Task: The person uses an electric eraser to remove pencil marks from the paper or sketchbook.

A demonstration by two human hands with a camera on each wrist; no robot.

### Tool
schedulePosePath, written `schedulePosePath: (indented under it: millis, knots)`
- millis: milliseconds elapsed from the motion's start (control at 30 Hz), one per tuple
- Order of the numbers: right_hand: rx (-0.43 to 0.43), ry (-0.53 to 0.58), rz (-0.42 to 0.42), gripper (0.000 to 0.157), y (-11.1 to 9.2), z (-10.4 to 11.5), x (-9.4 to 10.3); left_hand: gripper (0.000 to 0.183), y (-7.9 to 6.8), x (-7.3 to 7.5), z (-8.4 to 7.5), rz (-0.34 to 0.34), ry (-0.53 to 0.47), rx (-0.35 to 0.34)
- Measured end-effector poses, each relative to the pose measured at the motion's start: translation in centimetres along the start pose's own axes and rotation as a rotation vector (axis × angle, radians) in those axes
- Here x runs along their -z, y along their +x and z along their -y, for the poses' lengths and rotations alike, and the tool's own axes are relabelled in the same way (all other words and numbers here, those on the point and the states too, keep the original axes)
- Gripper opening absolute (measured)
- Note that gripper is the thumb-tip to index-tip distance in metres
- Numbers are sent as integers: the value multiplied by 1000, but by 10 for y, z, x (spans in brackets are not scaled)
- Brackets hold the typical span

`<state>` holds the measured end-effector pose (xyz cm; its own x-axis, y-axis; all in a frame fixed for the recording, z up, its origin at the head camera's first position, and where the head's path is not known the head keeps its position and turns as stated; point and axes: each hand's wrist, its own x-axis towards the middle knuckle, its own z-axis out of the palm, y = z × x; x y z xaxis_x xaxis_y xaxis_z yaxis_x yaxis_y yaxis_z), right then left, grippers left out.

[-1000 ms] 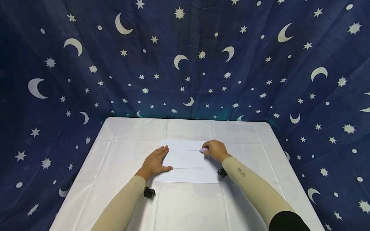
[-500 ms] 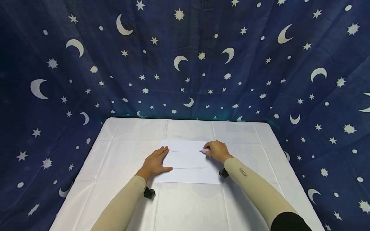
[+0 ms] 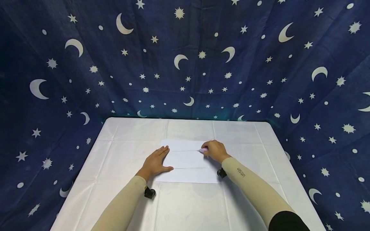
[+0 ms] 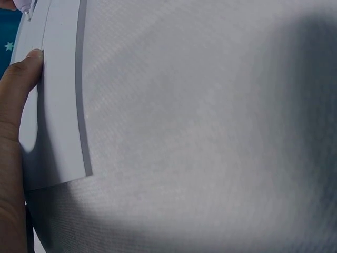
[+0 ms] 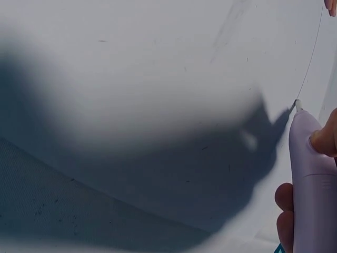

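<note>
A white sheet of paper (image 3: 185, 160) lies on the table, with a thin dark line (image 3: 183, 150) across its upper part and a fainter, smudged line (image 3: 189, 168) lower down. My left hand (image 3: 155, 163) rests flat on the sheet's left edge, thumb spread out over the paper. In my right hand (image 3: 216, 150) I grip a lilac electric eraser (image 5: 308, 158). Its white tip (image 5: 298, 105) is right at the end of the thin line. The right wrist view shows the thumb on the eraser's body and fingertips curled round its other side.
A white cloth with fold creases covers the table (image 3: 130, 131). Small dark crumbs (image 5: 205, 148) are scattered over the paper. Behind and on both sides hangs a dark blue curtain (image 3: 162, 41) with moons and stars. Black wrist cameras (image 3: 149, 192) sit under both wrists.
My right hand with the electric eraser has shifted slightly right along the upper line, then back left. My left hand has stayed in place.
</note>
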<state>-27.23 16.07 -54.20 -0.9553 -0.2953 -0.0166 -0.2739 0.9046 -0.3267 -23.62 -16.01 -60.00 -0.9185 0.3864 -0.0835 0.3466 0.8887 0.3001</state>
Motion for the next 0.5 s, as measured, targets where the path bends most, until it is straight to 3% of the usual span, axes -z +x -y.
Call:
schedulePosePath:
  millis: [500]
  knots:
    - [-38, -14, 25, 23, -6, -11, 7, 101, -2, 3, -2, -5, -16, -1]
